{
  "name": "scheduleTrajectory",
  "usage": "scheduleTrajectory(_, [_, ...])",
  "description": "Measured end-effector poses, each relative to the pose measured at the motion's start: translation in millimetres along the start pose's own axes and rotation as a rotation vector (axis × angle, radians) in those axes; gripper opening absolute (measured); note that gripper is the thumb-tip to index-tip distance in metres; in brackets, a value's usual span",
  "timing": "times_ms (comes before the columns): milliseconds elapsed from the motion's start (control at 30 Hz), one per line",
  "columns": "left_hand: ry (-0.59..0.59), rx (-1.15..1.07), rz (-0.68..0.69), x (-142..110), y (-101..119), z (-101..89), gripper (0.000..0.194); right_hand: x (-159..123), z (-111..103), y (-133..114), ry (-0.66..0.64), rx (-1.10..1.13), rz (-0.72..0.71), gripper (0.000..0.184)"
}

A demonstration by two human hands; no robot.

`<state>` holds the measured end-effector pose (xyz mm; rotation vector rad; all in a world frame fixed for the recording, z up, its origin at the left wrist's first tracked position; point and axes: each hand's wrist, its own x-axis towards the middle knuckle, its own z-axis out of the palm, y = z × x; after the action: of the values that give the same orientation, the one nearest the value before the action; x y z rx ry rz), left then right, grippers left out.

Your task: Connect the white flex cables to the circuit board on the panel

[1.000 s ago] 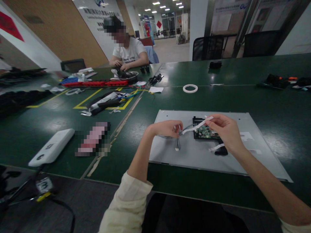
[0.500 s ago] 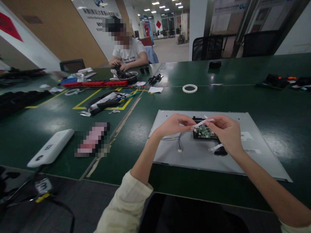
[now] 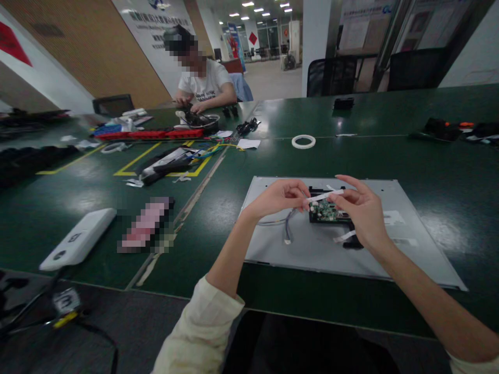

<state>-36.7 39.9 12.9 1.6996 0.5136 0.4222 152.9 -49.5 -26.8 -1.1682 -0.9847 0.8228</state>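
Note:
Between my two hands a short white strip of tape [image 3: 323, 197] is stretched. My left hand [image 3: 279, 199] pinches its left end, and my right hand [image 3: 360, 208] pinches the right end between thumb and finger, the index finger raised. Just below the strip lies a green circuit board [image 3: 326, 212] in a black frame, on a grey metal panel [image 3: 307, 255]. Grey cables with a white connector [image 3: 287, 241] trail left of the board. Another white strip [image 3: 345, 237] sticks up near a black part under my right hand.
A roll of white tape [image 3: 303, 142] lies beyond the panel. To the left are a white power bank [image 3: 78, 239], a blurred-out phone [image 3: 146, 224] and a black bundle with wires [image 3: 167, 165]. Across the table [image 3: 218, 208] a person [image 3: 205, 85] handles dark parts.
My right index finger has lifted away from the strip. The strip is held a little flatter, with both hands in nearly the same place.

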Motion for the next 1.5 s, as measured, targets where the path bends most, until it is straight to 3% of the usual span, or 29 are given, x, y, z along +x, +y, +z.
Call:
scheduleTrajectory(133, [0.046, 0.093, -0.08, 2.1, -3.9, -5.3, 0.015, -0.6, -1.1, 2.6, -0.015, -0.081, -0.023, 0.027])
scheduleTrajectory(333, [0.187, 0.141, -0.226, 1.8, -8.1, -14.0, 0.016, -0.9, -2.8, 5.7, -0.042, -0.206, -0.033, 0.021])
scheduleTrajectory(467, [0.231, 0.153, -0.234, 1.4, -8.9, -15.9, 0.015, -1.5, -4.3, 7.3, -0.111, -0.31, -0.096, 0.018])
scheduleTrajectory(633, [0.281, 0.165, -0.191, 2.6, -14.3, -17.8, 0.012, -4.3, -4.3, 4.7, -0.203, -0.586, -0.301, 0.02])
scheduleTrajectory(800, [0.404, 0.006, -0.187, 5.1, -15.1, -16.7, 0.011, -7.6, -0.1, 6.9, -0.29, -0.586, -0.329, 0.027])
scheduleTrajectory(1000, [0.281, -0.39, -0.235, 4.4, -2.7, -11.5, 0.028, -12.4, 2.4, 12.2, -0.222, -0.527, -0.317, 0.025])
scheduleTrajectory(1133, [0.151, -0.489, -0.284, 3.7, -2.1, -9.2, 0.034, -13.5, 3.1, 11.4, -0.154, -0.512, -0.35, 0.022])
scheduleTrajectory(1233, [0.15, -0.412, -0.324, 6.1, -7.7, -6.1, 0.028, -13.5, 3.7, 10.7, -0.154, -0.526, -0.377, 0.02])
scheduleTrajectory(1400, [0.28, -0.134, -0.322, 10.7, -20.3, -3.9, 0.027, -14.4, 3.7, 10.4, -0.233, -0.536, -0.438, 0.019])
scheduleTrajectory(1500, [0.299, -0.052, -0.334, 11.3, -24.8, -5.2, 0.028, -14.6, 3.9, 10.4, -0.233, -0.579, -0.531, 0.02])
